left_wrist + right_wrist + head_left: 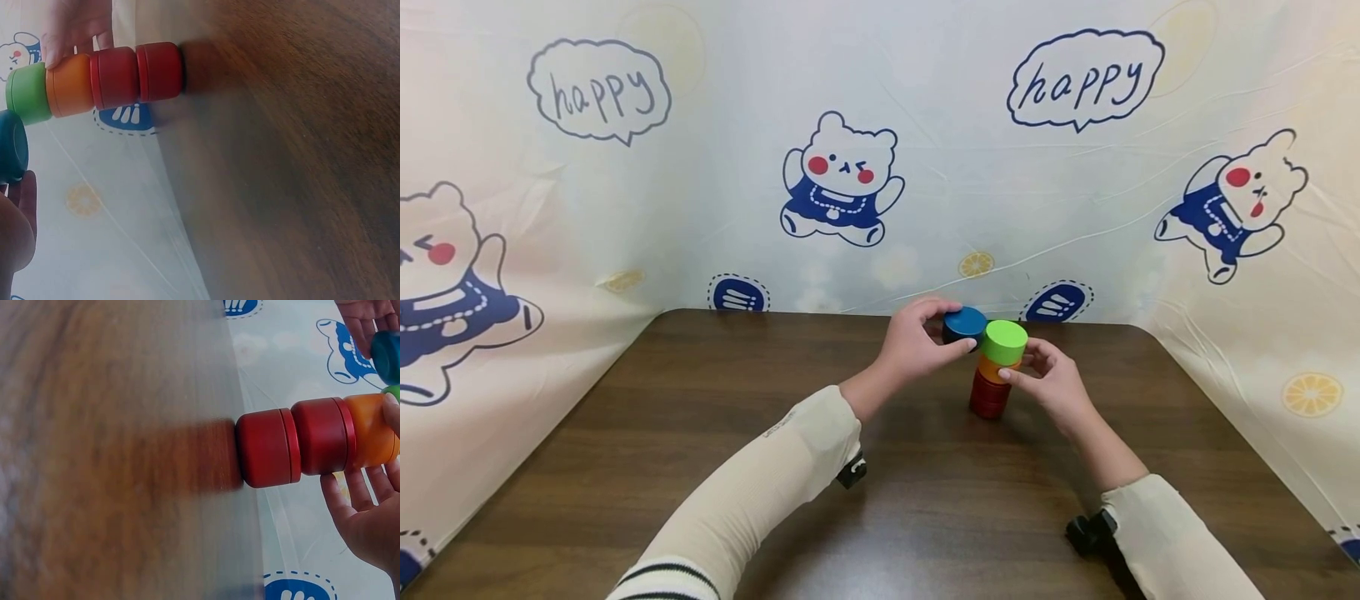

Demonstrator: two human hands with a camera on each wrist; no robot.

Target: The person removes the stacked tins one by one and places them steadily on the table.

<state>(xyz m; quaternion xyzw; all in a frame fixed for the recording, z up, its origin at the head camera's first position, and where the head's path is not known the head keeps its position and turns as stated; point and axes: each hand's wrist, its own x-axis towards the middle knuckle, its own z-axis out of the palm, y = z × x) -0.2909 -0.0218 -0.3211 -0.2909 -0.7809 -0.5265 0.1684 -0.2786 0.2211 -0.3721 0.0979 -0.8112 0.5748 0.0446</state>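
Note:
Small round lidded tins stand in an upright stack on the table. Two red tins [267,448] are at the bottom, an orange tin [370,428] sits on them, and a green tin [1006,340] tops the stack. My right hand [1056,383] grips the orange tin from the right, thumb in front and fingers behind. To the left, my left hand [921,337] holds a blue tin [965,323] between thumb and fingers. It is raised off the table beside the green tin, their sides overlapping in the head view.
The brown wooden table [700,467] reaches back to a printed curtain [940,208] with bears and lettering, which also hangs along both sides. The stack stands toward the table's back, right of centre. A black wrist device [1090,533] sits at each sleeve cuff.

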